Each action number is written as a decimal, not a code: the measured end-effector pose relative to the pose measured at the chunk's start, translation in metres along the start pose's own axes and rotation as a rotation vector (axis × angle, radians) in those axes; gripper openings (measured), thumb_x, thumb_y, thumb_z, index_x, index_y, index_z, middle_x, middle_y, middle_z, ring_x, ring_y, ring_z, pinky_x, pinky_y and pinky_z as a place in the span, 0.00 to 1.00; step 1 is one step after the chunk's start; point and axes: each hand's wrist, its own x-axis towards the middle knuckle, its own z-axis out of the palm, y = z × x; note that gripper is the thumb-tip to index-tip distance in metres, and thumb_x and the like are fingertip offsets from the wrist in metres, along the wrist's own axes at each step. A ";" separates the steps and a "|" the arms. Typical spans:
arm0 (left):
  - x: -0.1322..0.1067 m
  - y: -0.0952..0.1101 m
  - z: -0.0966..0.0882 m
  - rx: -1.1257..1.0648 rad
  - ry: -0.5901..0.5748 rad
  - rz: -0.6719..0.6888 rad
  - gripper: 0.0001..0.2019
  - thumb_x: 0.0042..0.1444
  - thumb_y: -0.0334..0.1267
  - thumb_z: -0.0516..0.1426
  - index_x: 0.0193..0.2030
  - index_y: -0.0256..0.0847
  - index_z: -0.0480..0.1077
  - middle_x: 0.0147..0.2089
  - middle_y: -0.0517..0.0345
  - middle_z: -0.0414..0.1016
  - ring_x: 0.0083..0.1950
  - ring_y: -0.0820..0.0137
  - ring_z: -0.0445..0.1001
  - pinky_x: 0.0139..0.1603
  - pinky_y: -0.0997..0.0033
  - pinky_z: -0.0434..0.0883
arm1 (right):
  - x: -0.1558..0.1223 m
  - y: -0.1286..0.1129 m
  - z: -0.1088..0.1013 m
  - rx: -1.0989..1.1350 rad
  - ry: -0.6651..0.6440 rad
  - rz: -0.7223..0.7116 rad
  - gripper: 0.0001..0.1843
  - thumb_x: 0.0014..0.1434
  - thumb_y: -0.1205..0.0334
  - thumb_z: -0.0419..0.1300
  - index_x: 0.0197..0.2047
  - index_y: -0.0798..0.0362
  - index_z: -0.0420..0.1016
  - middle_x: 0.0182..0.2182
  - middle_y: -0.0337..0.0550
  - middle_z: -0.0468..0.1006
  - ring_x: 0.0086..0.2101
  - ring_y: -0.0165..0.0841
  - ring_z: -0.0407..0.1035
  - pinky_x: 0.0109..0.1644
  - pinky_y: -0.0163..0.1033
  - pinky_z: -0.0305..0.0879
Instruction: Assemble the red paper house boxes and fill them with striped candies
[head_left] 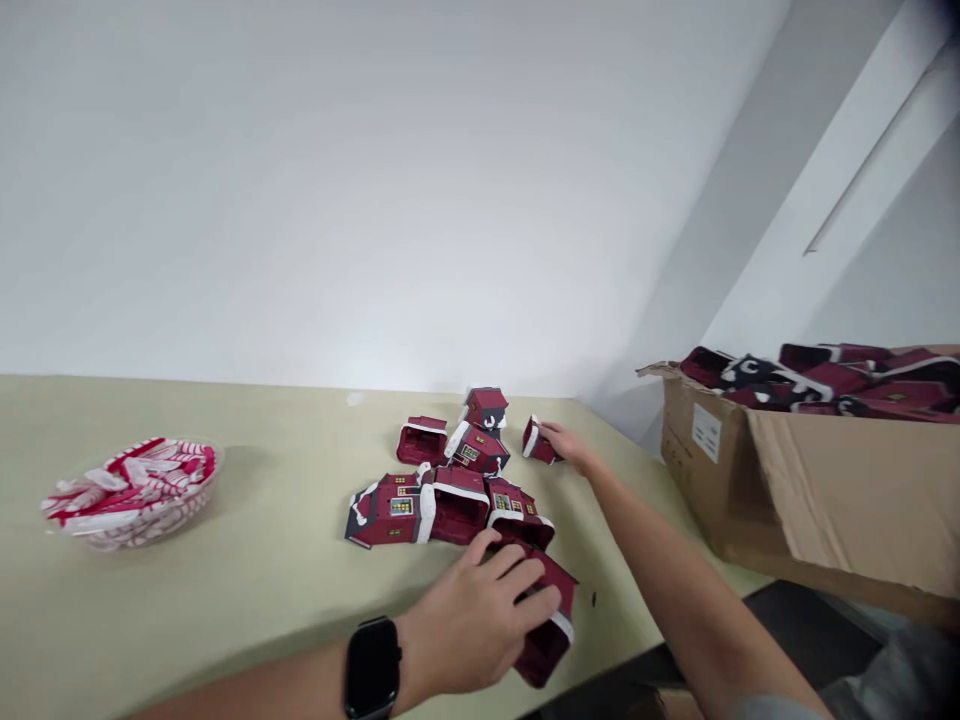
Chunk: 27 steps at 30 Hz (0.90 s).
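Several small dark-red model houses with white snow trim and open hollow undersides lie in a cluster on the table. My left hand (487, 610), wearing a black watch, has its fingers curled over the nearest model house (551, 640), whose opening faces me. Farther back, my right hand (564, 442) grips another model house (536, 442) at the right of the cluster. Between them lie a house with its opening toward me (459, 505), one on its side (386, 510) and an upright one (486, 408) at the back.
A cardboard box (705, 490) piled with more red houses (847, 375) stands at the right, its front flap hanging down. On the left of the pale green table (285, 580) sits a clear bowl (142, 530) of red-and-white striped fabric (161, 465). A white wall (375, 200) rises behind.
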 end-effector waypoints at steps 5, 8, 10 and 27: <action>0.001 -0.014 -0.010 0.178 -0.004 -0.021 0.13 0.66 0.34 0.57 0.56 0.39 0.69 0.47 0.52 0.75 0.44 0.63 0.71 0.45 0.60 0.64 | -0.008 -0.015 0.048 0.133 -0.212 -0.091 0.20 0.69 0.52 0.59 0.59 0.53 0.77 0.59 0.50 0.78 0.55 0.41 0.74 0.63 0.50 0.67; -0.001 -0.014 -0.011 0.302 -0.051 -0.083 0.15 0.63 0.32 0.60 0.56 0.39 0.71 0.46 0.52 0.75 0.42 0.61 0.70 0.39 0.60 0.63 | -0.024 -0.035 0.065 0.205 -0.332 -0.156 0.24 0.66 0.54 0.60 0.63 0.50 0.76 0.61 0.46 0.77 0.57 0.41 0.73 0.63 0.45 0.68; -0.003 -0.010 -0.008 0.363 -0.084 -0.158 0.15 0.59 0.32 0.61 0.53 0.40 0.73 0.47 0.51 0.75 0.43 0.59 0.70 0.39 0.59 0.64 | -0.035 -0.048 0.069 0.227 -0.398 -0.179 0.27 0.63 0.54 0.62 0.65 0.47 0.75 0.61 0.43 0.77 0.57 0.41 0.73 0.62 0.44 0.69; -0.012 -0.013 0.031 0.319 -0.095 -0.299 0.22 0.60 0.37 0.59 0.61 0.42 0.76 0.56 0.39 0.78 0.57 0.49 0.75 0.51 0.47 0.75 | -0.072 -0.093 0.073 0.183 -0.161 -0.355 0.23 0.64 0.48 0.62 0.57 0.51 0.78 0.63 0.50 0.74 0.64 0.44 0.64 0.73 0.49 0.51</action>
